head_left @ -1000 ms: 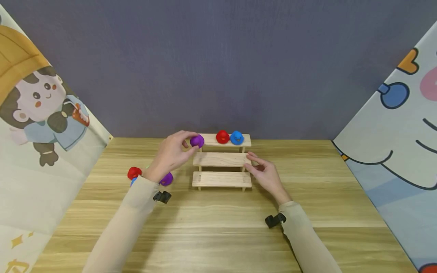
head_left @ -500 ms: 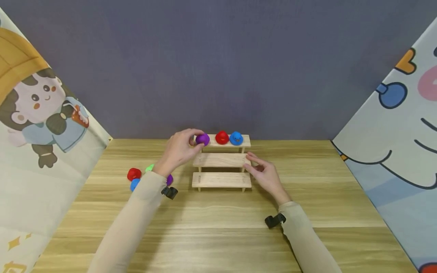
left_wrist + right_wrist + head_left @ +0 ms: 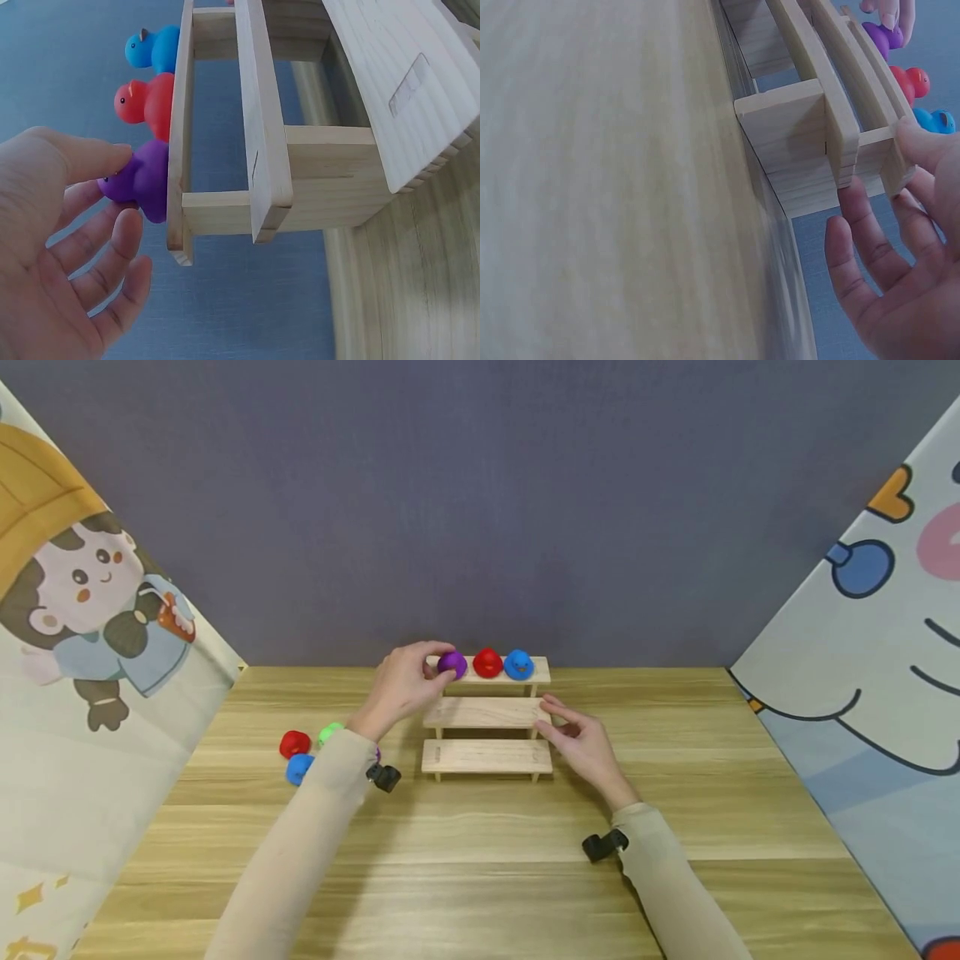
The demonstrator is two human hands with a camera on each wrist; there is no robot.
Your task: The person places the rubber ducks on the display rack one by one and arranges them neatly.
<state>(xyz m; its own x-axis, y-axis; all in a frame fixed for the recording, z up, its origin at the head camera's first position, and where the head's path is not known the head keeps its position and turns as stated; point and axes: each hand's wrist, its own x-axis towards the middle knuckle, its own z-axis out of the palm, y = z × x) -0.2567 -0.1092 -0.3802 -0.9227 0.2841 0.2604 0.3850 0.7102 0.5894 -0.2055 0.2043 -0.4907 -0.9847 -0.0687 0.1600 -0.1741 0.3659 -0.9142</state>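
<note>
A: what could go wrong here?
B: left hand (image 3: pixel 405 683) pinches the purple duck (image 3: pixel 452 665) on the left of the top shelf (image 3: pixel 542 670), right hand (image 3: pixel 587 747) grips the rack (image 3: pixel 486 755). shove too hard, red duck (image 3: pixel 488 663) probably topples.

Long, plain beige sleeves (image 3: pixel 296 843) — a small, blocky black wrist camera (image 3: pixel 384 777) on each.
</note>
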